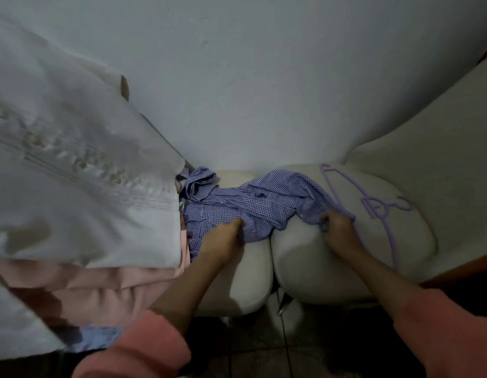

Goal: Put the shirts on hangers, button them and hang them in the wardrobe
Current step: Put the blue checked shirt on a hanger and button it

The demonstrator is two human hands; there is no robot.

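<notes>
A blue-and-white checked shirt (253,203) lies crumpled across two pale seat cushions (313,257), against the wall. My left hand (223,238) grips its lower edge near the left cushion. My right hand (337,227) pinches the shirt's right edge on the right cushion. A lilac plastic hanger (373,205) lies flat on the right cushion, just right of my right hand, its hook pointing right. Both forearms come out of pink sleeves.
A white embroidered cloth (81,170) hangs large on the left, over pink fabric (100,290) and a bit of light blue cloth (100,339). A grey-white wall (250,77) fills the background. Dark tiled floor (305,350) shows below the cushions.
</notes>
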